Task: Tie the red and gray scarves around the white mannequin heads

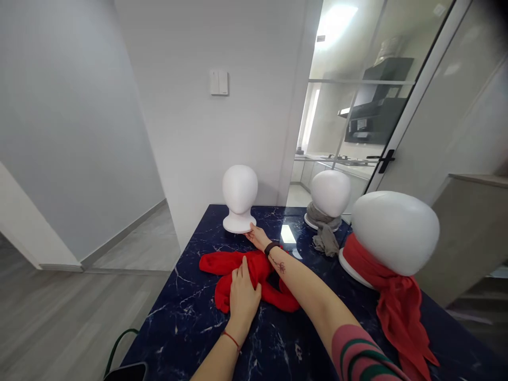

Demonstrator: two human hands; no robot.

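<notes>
A bare white mannequin head stands upright at the far end of the dark blue marbled table. My right hand reaches forward to the front right of its base, thumb on the rim and fingers curled at the edge. Nearer to me, a red scarf lies crumpled in loose folds. My left hand rests on top of this scarf, fingers stretched out and thumb apart. Part of the scarf is hidden under my left hand and right forearm.
To the right stand a mannequin head wearing a grey scarf and a nearer mannequin head with a red scarf knotted round its neck. A dark object with a green cord sits at the lower left. Behind is a wall.
</notes>
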